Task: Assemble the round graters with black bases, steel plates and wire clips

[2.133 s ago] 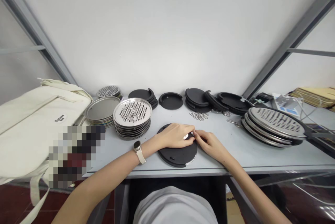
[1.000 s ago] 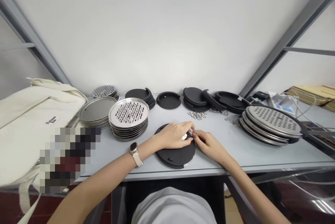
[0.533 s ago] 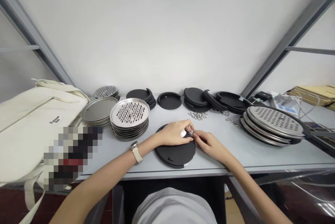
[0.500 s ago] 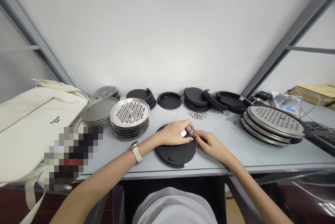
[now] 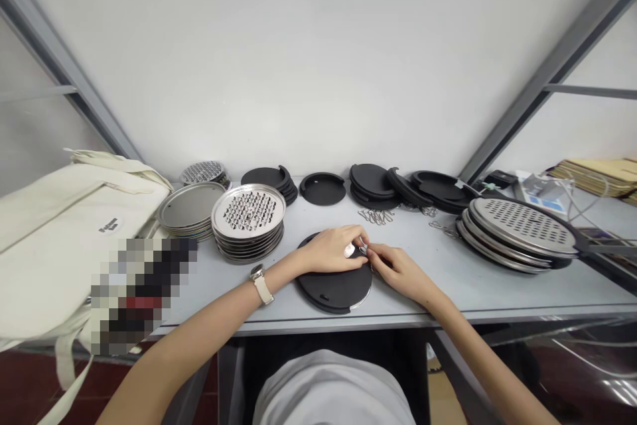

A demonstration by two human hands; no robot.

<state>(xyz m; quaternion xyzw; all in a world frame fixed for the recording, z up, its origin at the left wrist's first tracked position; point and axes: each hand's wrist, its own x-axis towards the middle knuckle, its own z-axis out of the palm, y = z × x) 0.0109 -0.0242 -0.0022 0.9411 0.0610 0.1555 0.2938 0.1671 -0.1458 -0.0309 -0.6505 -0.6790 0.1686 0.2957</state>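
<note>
A round black disc (image 5: 338, 289) with a small slot near its front lies at the table's front edge. A bright metal rim shows along its right side. My left hand (image 5: 333, 250) lies across the disc's upper part, thumb and fingers curled in at its right edge. There my right hand (image 5: 395, 269) pinches a small metal wire hook (image 5: 363, 250), its fingertips meeting those of my left hand. Exactly how the hook sits against the disc is hidden by the fingers. Behind the hands lie several loose wire hooks (image 5: 377, 217).
At left stand a stack of grater discs (image 5: 249, 213), a stack of plain metal discs (image 5: 192, 206) and a cream bag (image 5: 74, 233). Black round covers (image 5: 322, 189) line the wall. Perforated metal discs with a black handled frame (image 5: 522, 229) are piled at right.
Both hands stay at the disc's right edge with almost no movement. The whole view has shifted very slightly.
</note>
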